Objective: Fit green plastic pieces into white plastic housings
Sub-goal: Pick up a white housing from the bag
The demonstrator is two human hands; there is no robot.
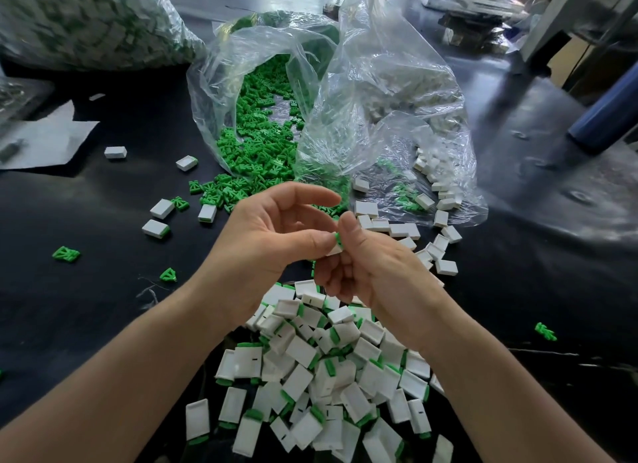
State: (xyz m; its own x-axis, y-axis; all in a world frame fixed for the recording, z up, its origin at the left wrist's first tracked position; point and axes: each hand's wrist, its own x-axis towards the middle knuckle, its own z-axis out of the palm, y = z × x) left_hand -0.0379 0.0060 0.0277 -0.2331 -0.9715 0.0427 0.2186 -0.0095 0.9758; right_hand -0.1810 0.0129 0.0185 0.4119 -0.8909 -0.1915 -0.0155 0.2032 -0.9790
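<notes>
My left hand point(272, 235) and my right hand point(366, 262) meet above the table's middle. Between them sits a white housing point(334, 250) with a green piece point(337, 238) at its top. The left thumb presses on the housing while the right thumb and fingers pinch the green piece and housing. Most of the housing is hidden by my fingers. A heap of white housings with green pieces fitted point(321, 369) lies below my hands. Loose green pieces point(259, 141) spill from a clear bag behind. Empty white housings point(407, 228) spill from a second clear bag on the right.
The table point(69, 307) is black. A big bag of mixed parts point(86, 21) stands at the back left, with white paper point(45, 141) on the left. Stray green pieces point(66, 254) and white housings point(155, 228) lie scattered left. A blue roll point(607, 110) is at the right.
</notes>
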